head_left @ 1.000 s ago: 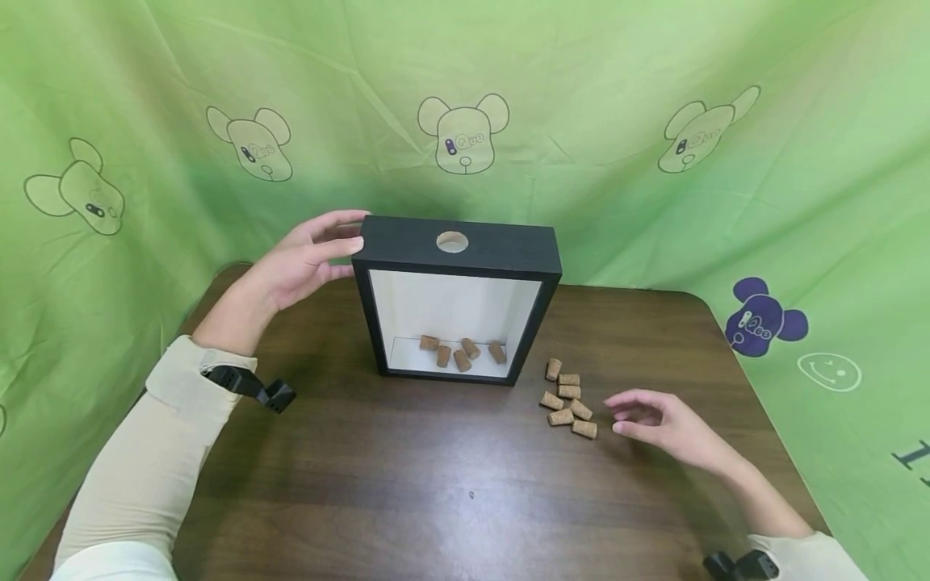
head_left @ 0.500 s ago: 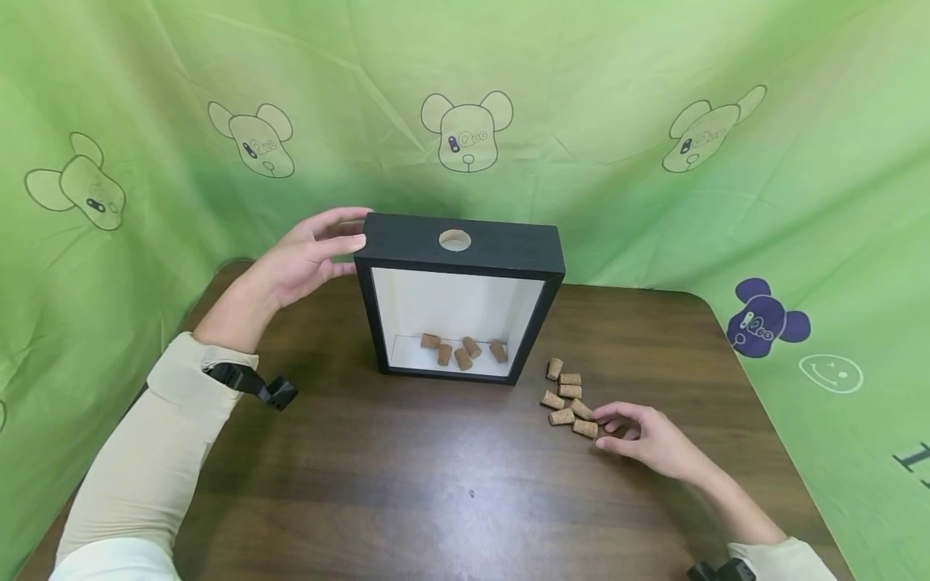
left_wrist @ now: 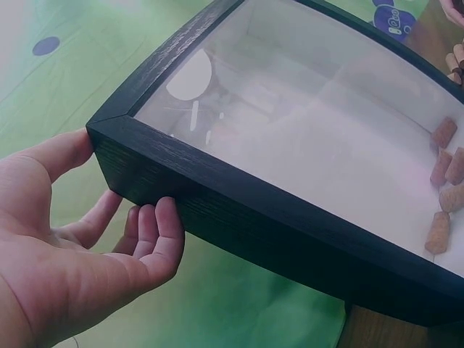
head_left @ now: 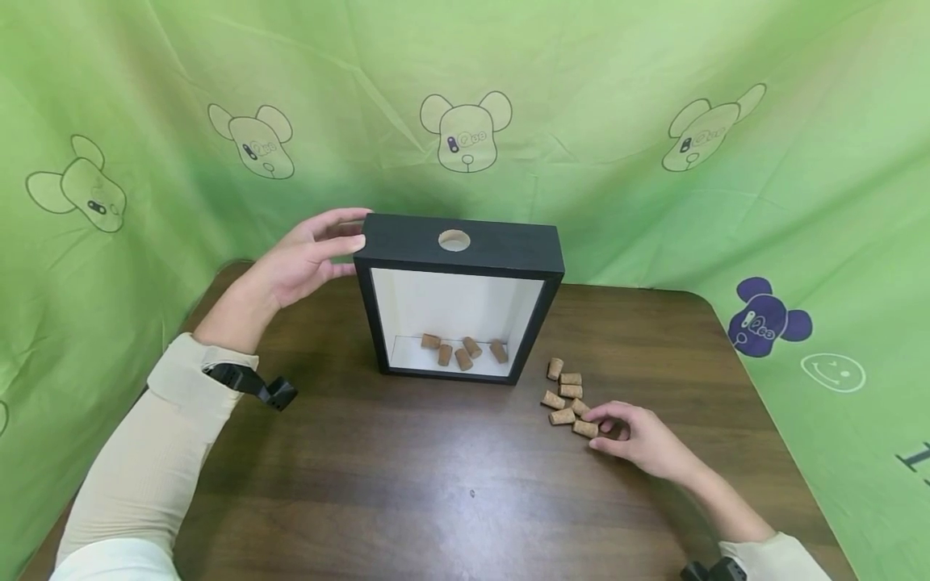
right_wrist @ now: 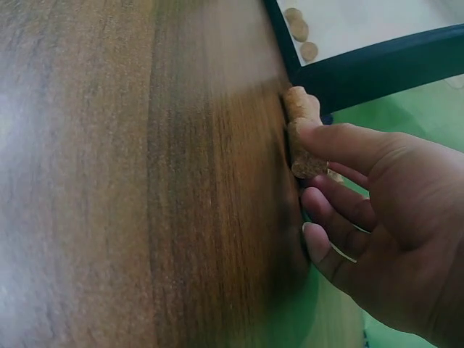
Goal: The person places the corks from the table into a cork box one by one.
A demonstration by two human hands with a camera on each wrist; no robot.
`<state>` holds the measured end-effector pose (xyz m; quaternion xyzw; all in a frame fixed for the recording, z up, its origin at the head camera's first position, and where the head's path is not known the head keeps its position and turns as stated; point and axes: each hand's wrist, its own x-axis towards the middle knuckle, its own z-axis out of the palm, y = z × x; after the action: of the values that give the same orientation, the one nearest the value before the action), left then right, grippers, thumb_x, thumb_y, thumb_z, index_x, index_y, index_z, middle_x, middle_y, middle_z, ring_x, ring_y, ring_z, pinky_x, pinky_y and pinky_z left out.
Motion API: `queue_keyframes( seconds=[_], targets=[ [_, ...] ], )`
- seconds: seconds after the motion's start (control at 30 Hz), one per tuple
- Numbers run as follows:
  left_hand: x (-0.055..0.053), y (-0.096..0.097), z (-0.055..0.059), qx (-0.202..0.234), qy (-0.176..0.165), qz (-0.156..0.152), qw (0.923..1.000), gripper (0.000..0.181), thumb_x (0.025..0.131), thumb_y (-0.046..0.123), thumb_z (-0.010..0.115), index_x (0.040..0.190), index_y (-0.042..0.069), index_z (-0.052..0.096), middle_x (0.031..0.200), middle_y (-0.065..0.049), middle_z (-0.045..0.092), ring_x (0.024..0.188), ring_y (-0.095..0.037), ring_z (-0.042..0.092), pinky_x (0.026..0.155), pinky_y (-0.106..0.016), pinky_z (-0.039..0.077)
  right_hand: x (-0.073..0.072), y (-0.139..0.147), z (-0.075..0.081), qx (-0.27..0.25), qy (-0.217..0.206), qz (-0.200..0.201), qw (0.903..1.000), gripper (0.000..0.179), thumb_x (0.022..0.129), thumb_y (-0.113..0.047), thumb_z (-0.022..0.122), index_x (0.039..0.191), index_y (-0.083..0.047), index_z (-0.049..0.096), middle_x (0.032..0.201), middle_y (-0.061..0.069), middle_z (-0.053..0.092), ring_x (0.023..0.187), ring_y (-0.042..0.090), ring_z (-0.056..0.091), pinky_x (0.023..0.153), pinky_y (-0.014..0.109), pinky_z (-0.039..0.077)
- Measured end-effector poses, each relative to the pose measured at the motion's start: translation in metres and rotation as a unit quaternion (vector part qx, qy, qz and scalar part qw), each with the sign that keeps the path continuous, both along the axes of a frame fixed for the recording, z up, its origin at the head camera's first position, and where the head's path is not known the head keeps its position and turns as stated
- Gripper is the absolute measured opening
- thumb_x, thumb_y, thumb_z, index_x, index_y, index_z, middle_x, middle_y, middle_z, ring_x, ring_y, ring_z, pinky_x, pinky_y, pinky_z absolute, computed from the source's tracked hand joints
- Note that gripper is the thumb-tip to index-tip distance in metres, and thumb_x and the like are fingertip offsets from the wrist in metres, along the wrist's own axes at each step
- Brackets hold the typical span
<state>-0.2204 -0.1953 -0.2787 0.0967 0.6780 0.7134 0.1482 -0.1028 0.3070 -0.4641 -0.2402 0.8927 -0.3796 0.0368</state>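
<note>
A black-framed shadow box with a clear front stands upright on the table, a round hole in its top. Several corks lie on its white floor. My left hand holds the box by its upper left corner; in the left wrist view the thumb and fingertips are against the black frame. On the right, several loose corks lie in a cluster on the table. My right hand pinches the nearest cork, with thumb and forefinger on either side of it.
The dark wooden table has rounded back corners. A green cloth printed with mouse-like heads hangs behind and at both sides. Black cameras are strapped at both wrists over light sleeves.
My right hand has moved left to the loose corks, its thumb and forefinger coming around the nearest one. My left hand and the box have stayed in place.
</note>
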Motion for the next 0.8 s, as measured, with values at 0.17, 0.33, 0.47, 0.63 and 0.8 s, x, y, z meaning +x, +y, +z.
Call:
queue_keyframes(
  seconds=[0.17, 0.33, 0.47, 0.63, 0.8],
  targets=[
    [0.000, 0.000, -0.001, 0.004, 0.001, -0.002, 1.0000, 0.056, 0.102, 0.007, 0.057, 0.155, 0.004, 0.036, 0.145, -0.011, 0.040, 0.115, -0.018, 0.056, 0.093, -0.029, 0.052, -0.001, -0.001, -0.002, 0.007, 0.011, -0.003, 0.9999, 0.028, 0.081, -0.002, 0.083, 0.107, -0.008, 0.074, 0.090, -0.006, 0.066, 0.078, 0.008, 0.058, 0.059, 0.021, 0.049],
    [0.000, 0.000, -0.001, 0.004, 0.001, -0.002, 1.0000, 0.056, 0.103, 0.007, 0.056, 0.155, 0.004, 0.036, 0.146, -0.011, 0.040, 0.115, -0.018, 0.056, 0.094, -0.029, 0.052, -0.001, -0.001, -0.002, 0.011, 0.018, 0.006, 0.9998, 0.027, 0.082, 0.000, 0.081, 0.107, -0.007, 0.074, 0.087, -0.006, 0.064, 0.077, 0.002, 0.055, 0.058, 0.021, 0.048],
    [0.000, 0.001, 0.000, 0.003, 0.001, -0.004, 1.0000, 0.056, 0.103, 0.006, 0.055, 0.155, 0.004, 0.035, 0.146, -0.012, 0.040, 0.115, -0.018, 0.056, 0.094, -0.029, 0.052, 0.000, 0.000, 0.001, 0.012, 0.016, 0.011, 0.9997, 0.026, 0.083, 0.001, 0.080, 0.107, -0.007, 0.074, 0.086, -0.008, 0.063, 0.075, 0.001, 0.055, 0.056, 0.021, 0.049],
    [0.000, 0.001, 0.001, 0.003, 0.001, -0.003, 1.0000, 0.056, 0.103, 0.006, 0.054, 0.156, 0.004, 0.035, 0.146, -0.012, 0.040, 0.115, -0.018, 0.056, 0.093, -0.029, 0.052, 0.001, 0.004, 0.007, 0.013, -0.002, 0.012, 0.9998, 0.024, 0.086, 0.002, 0.076, 0.108, -0.007, 0.073, 0.085, -0.008, 0.063, 0.070, 0.002, 0.056, 0.054, 0.023, 0.051],
    [0.001, 0.000, 0.000, -0.001, -0.001, 0.000, 1.0000, 0.056, 0.103, 0.006, 0.054, 0.156, 0.005, 0.035, 0.146, -0.011, 0.039, 0.116, -0.019, 0.055, 0.093, -0.029, 0.052, 0.002, 0.010, 0.014, 0.024, -0.006, 0.003, 0.9997, 0.024, 0.088, 0.003, 0.073, 0.109, -0.008, 0.074, 0.091, -0.006, 0.067, 0.075, 0.002, 0.059, 0.058, 0.024, 0.054]
  ],
)
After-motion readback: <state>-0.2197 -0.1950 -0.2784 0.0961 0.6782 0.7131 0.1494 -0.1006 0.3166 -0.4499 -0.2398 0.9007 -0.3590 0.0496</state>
